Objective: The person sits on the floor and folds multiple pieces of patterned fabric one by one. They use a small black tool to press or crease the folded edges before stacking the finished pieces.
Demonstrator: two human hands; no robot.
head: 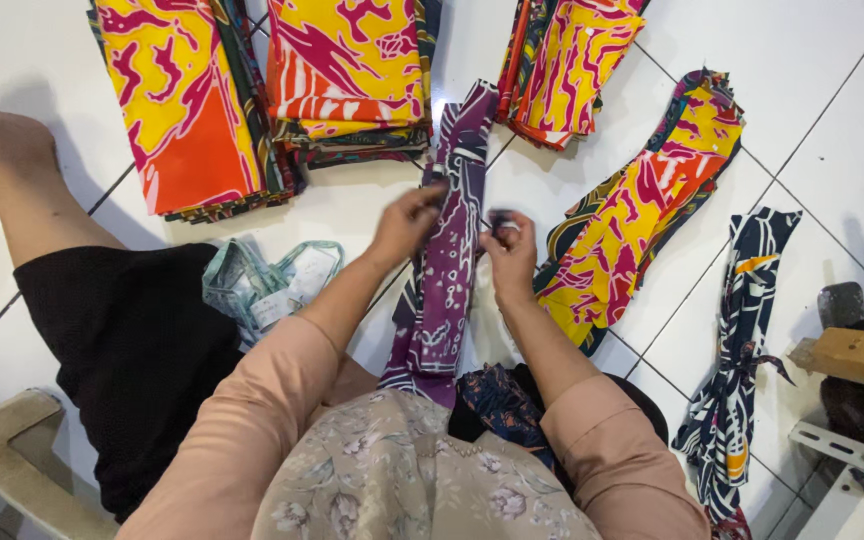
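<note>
Purple patterned cloth (pixel 449 260), folded into a long strip, runs from the lap out over the white tiled floor (pixel 832 90); the left hand (pixel 407 222) and right hand (pixel 510 252) pinch its opposite edges midway. It looks light, limp and unbreakable, best gripped along those folded edges

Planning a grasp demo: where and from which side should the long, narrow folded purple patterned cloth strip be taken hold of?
Probably by its two long edges near the far end, from above, one hand per side. The long, narrow folded purple patterned cloth strip lies flat, running away from the person along the white tiled floor, limp and narrow. The left hand and right hand already pinch it there.
</note>
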